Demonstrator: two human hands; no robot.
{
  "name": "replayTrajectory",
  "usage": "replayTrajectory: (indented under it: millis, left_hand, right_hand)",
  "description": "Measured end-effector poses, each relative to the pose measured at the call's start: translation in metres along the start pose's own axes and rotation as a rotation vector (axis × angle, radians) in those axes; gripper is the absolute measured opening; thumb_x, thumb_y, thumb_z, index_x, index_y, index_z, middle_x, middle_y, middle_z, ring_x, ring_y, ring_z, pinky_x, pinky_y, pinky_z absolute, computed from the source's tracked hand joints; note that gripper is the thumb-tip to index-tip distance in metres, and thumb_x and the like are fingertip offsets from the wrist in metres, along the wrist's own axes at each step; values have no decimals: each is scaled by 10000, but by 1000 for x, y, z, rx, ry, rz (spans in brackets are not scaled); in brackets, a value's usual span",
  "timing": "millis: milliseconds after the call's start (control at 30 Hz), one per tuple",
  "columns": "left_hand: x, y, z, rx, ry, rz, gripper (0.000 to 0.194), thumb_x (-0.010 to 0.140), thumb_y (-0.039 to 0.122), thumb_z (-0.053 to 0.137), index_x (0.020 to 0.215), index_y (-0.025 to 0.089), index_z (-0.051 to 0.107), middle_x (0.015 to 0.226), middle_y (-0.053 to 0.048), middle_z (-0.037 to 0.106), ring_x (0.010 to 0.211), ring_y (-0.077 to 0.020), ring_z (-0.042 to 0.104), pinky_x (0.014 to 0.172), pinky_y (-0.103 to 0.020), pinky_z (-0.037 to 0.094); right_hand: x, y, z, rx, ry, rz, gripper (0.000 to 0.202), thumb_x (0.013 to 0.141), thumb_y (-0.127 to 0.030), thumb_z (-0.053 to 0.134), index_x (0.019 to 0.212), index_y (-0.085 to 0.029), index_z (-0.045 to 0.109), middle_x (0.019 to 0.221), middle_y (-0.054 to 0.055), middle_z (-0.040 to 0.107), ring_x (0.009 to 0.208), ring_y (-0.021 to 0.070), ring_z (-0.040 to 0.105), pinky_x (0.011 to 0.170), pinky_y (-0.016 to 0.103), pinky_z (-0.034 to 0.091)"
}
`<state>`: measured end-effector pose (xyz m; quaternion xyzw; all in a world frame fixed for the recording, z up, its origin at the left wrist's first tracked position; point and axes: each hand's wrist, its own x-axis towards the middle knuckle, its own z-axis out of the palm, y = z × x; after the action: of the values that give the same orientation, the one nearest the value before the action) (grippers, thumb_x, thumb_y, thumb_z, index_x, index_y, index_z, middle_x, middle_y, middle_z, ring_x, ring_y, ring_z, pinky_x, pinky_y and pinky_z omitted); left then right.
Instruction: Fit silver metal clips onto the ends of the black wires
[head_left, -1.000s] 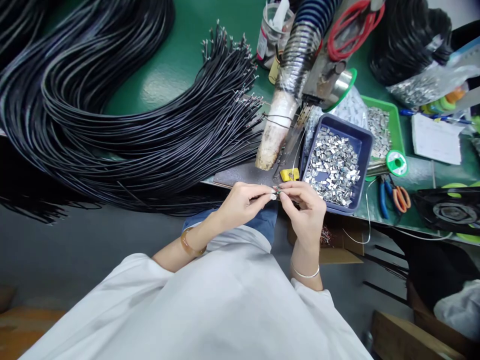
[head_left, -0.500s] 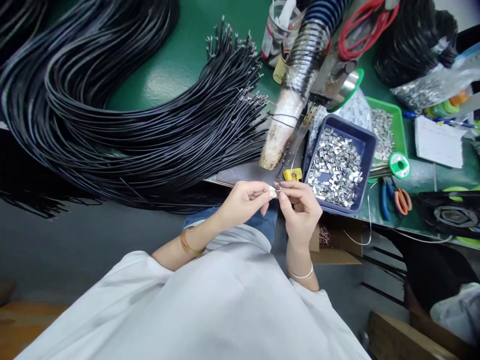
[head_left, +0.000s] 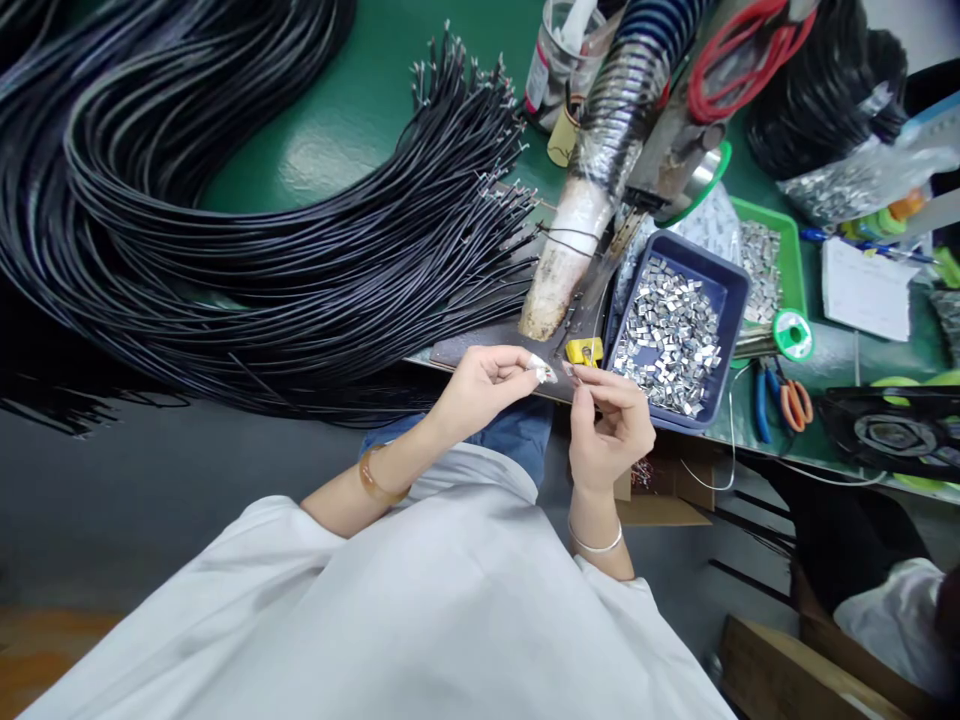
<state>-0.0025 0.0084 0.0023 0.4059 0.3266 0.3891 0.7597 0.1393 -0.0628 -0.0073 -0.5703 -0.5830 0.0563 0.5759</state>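
Note:
Just above the table's front edge, my left hand (head_left: pixel 491 385) is closed in a pinch, with white wrapping on a fingertip. Something tiny and pale shows at its tips, too small to name. Across a short gap, my right hand (head_left: pixel 611 420) also pinches thumb against finger, and what it holds, if anything, I cannot make out. A small yellow object (head_left: pixel 583 352) lies just beyond the right fingertips. To the right stands a dark blue tray (head_left: pixel 733 290) with many small silver metal pieces (head_left: pixel 667 335).
A big bundle of black cables (head_left: pixel 315 260) covers the left of the green table (head_left: pixel 322 160). A duct hose (head_left: pixel 562 260) hangs down in front of the hands. At right are a green tray (head_left: pixel 795 250), a solder spool (head_left: pixel 793 335), pliers (head_left: pixel 795 400) and a fan (head_left: pixel 892 430).
My hands were together at the fingertips and are now a little apart. My right hand has shifted slightly right and down. The view has moved a little.

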Motion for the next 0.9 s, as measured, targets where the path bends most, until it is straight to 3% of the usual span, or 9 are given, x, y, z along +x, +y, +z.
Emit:
replayTrajectory:
  millis: [100, 233, 400, 900]
  left_hand:
    - [1, -1, 0, 21, 18, 4, 176, 660, 276, 833, 683, 125, 745, 635, 0, 673, 575, -76, 529, 599, -207, 447]
    - [1, -1, 1, 38, 66, 13, 205, 640, 299, 844, 657, 124, 738, 630, 0, 670, 583, -82, 542, 576, -197, 444]
    - [4, -1, 3, 43, 100, 52, 108, 649, 227, 780, 650, 129, 733, 656, -6, 701, 616, -95, 593, 624, -199, 499]
    - [6, -6, 7, 179, 178, 176, 89, 680, 219, 720, 677, 131, 736, 578, 19, 597, 542, -68, 498, 526, -172, 425]
  right_hand:
    - [1, 2, 0, -10, -46, 0, 140, 857, -107, 682, 923, -225, 643, 1008, 28, 768, 937, 173, 753, 828, 359, 633]
    - [2, 2, 1, -118, -90, -135, 191, 828, -76, 706, 933, -227, 657, 1026, 29, 779, 940, 154, 750, 837, 318, 627]
    - [3, 3, 3, -213, -79, -239, 213, 819, -69, 713, 934, -232, 639, 1033, 23, 783, 906, 140, 756, 798, 273, 632]
    - [13, 1, 7, -210, -52, -148, 176, 818, -74, 724, 905, -221, 680, 1008, 18, 744, 938, 146, 720, 833, 316, 617]
